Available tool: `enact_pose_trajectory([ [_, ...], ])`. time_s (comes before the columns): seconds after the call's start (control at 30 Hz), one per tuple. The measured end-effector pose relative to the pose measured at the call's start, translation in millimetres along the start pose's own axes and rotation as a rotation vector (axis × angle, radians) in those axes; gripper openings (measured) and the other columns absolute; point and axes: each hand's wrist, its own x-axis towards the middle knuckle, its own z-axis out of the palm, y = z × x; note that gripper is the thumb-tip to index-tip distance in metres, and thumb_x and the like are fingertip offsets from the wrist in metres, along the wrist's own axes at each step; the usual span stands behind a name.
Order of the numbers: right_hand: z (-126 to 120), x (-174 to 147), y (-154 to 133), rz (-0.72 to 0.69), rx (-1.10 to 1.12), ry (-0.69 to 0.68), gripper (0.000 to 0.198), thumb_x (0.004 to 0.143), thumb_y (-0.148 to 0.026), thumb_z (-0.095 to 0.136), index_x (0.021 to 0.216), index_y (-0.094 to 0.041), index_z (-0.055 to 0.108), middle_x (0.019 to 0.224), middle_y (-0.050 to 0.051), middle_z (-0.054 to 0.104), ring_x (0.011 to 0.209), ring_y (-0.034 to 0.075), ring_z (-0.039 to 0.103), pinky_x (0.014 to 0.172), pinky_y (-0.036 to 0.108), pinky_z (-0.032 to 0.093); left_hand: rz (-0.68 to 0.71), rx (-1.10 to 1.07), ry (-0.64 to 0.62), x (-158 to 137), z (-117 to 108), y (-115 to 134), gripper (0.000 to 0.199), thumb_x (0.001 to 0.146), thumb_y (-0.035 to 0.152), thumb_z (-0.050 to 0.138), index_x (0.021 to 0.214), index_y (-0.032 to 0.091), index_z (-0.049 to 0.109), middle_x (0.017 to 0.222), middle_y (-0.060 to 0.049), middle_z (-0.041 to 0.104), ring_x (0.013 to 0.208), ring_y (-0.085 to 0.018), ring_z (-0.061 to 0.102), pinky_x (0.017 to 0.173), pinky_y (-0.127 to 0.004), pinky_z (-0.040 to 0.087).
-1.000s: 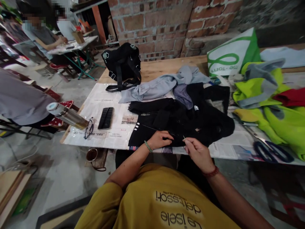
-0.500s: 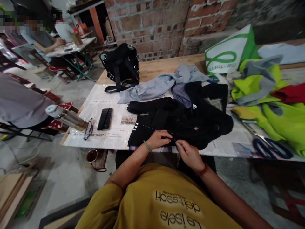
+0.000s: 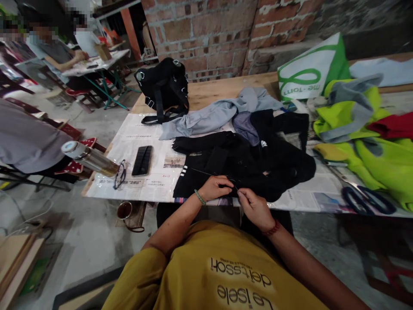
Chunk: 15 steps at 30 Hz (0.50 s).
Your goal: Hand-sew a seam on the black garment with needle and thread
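My left hand (image 3: 214, 188), with a green bead bracelet at the wrist, is closed in a pinch on a thin thread (image 3: 211, 173) that runs left over the black garment (image 3: 226, 159). Close on its right, the fingertips of my right hand (image 3: 257, 209) are pressed together on a thin needle-like piece (image 3: 236, 188), too fine to make out fully. Both hands are over the table's near edge, in front of the garment. White stripes mark the garment's left end, and a small white logo shows on its upper part.
A phone (image 3: 142, 160), glasses (image 3: 119, 174) and a steel flask (image 3: 90, 159) are to the left. Behind lie a grey cloth (image 3: 206, 118) and a black bag (image 3: 164, 90). Scissors (image 3: 364, 193) and yellow-green fabric (image 3: 380, 163) lie right. People sit at the far left.
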Motion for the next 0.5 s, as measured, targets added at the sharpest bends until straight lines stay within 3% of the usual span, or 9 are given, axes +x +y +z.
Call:
enact_pose_trajectory([
  [0.33, 6.1, 6.4, 1.7, -0.001, -0.04, 0.007, 0.023, 0.09, -0.032, 0.038, 0.09, -0.02, 0.058, 0.065, 0.003, 0.065, 0.055, 0.015, 0.06, 0.053, 0.025, 0.042, 0.033, -0.026, 0.031, 0.1, 1.2, -7.9, 0.012, 0.075, 0.021, 0.064, 0.08, 0.013, 0.072, 0.075, -0.003, 0.061, 0.069, -0.01, 0.056, 0.066, -0.022, 0.045],
  [0.5, 8.8, 6.6, 3.8, -0.025, -0.069, 0.014, 0.026, 0.091, -0.032, 0.036, 0.09, -0.017, 0.058, 0.063, 0.004, 0.063, 0.052, 0.015, 0.059, 0.052, 0.025, 0.04, 0.114, 0.116, 0.012, -0.3, 1.4, -8.0, 0.014, 0.078, 0.019, 0.059, 0.081, 0.014, 0.072, 0.077, -0.004, 0.063, 0.07, -0.01, 0.057, 0.067, -0.022, 0.045],
])
